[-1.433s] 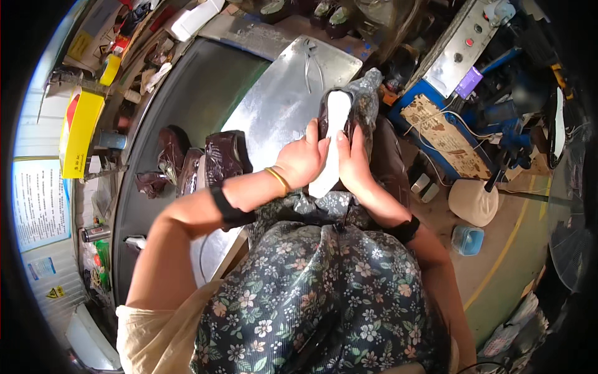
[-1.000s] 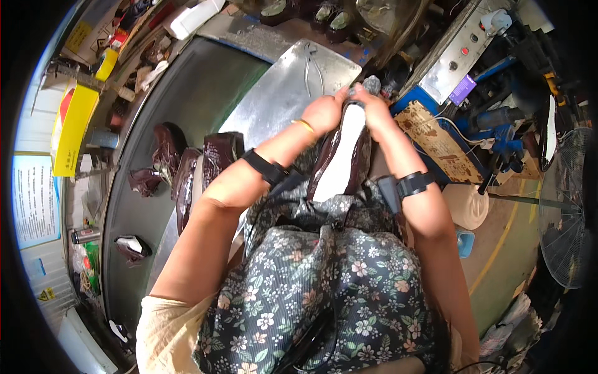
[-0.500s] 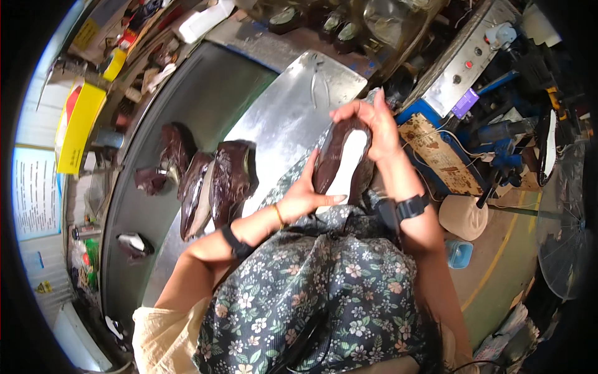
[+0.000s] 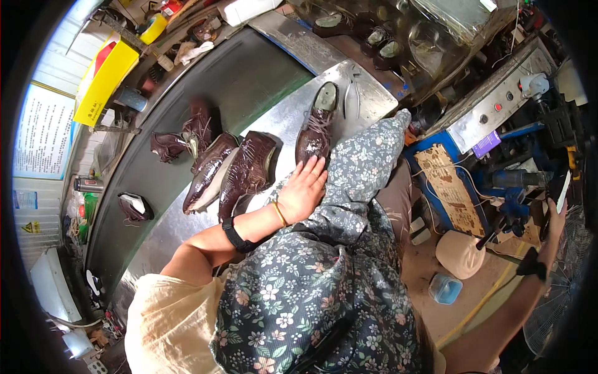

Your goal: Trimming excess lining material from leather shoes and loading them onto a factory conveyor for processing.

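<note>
A brown lace-up shoe (image 4: 316, 129) lies on the shiny metal table (image 4: 283, 128), toe toward me and opening toward the far side. My left hand (image 4: 304, 188) lies flat with fingers extended, its fingertips touching the near end of that shoe and holding nothing. My right hand (image 4: 554, 217) is stretched far out to the right, near a dark object with a pale strip (image 4: 564, 190) at the picture's rim. Its grip is too small and dark to make out. A floral apron (image 4: 324, 280) covers my lap.
Several more brown shoes (image 4: 248, 167) lie on the dark conveyor belt (image 4: 249, 81) to the left. Pliers (image 4: 352, 81) rest on the table's far end. A grey control box (image 4: 498, 106), a round pale stool (image 4: 461, 252), a blue tub (image 4: 445, 288) and a fan (image 4: 554, 324) stand on the right.
The shoe that both hands held over my lap now lies on the metal table. My left hand stays by it, and my right arm has swung out to the right.
</note>
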`<state>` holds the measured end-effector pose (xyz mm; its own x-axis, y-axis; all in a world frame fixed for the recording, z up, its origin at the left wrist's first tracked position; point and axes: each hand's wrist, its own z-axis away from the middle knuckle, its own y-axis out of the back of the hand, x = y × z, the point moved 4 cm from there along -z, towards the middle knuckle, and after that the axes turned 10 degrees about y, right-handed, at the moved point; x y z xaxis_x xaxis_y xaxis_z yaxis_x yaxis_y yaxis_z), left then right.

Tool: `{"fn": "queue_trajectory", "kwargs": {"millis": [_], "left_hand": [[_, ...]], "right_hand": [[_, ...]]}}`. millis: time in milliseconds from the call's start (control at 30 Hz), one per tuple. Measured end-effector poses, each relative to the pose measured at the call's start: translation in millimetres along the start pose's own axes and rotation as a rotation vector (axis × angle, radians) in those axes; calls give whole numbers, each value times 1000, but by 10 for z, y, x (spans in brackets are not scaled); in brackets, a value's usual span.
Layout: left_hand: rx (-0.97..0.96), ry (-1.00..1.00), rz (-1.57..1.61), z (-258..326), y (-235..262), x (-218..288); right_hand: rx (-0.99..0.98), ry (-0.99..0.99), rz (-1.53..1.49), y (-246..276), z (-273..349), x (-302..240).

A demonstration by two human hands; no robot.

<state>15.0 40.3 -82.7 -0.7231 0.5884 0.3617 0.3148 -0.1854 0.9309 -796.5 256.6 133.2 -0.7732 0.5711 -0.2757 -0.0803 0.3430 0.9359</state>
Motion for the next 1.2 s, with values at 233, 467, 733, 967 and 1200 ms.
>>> {"fn": "queue_trajectory", "kwargs": {"millis": [233,467,733,967,1200], "left_hand": [[-255,121,810,-144,522,356],[-117,110,1397,-881,496,1129],[-542,61,728,-690,856,925],[520,520,53,-677,460,-557],[-164,668,290,-891,377,-823]], "right_hand": [[484,349,296,-391,936,-2116],[162,491,-633,-1463,2623,-4549],[-695,51,-1504,-1618,2730,-4771],[-397,-263,-1271,-2330,3678,-3577],[373,372,-554,-2529,2983,-3560]]}}
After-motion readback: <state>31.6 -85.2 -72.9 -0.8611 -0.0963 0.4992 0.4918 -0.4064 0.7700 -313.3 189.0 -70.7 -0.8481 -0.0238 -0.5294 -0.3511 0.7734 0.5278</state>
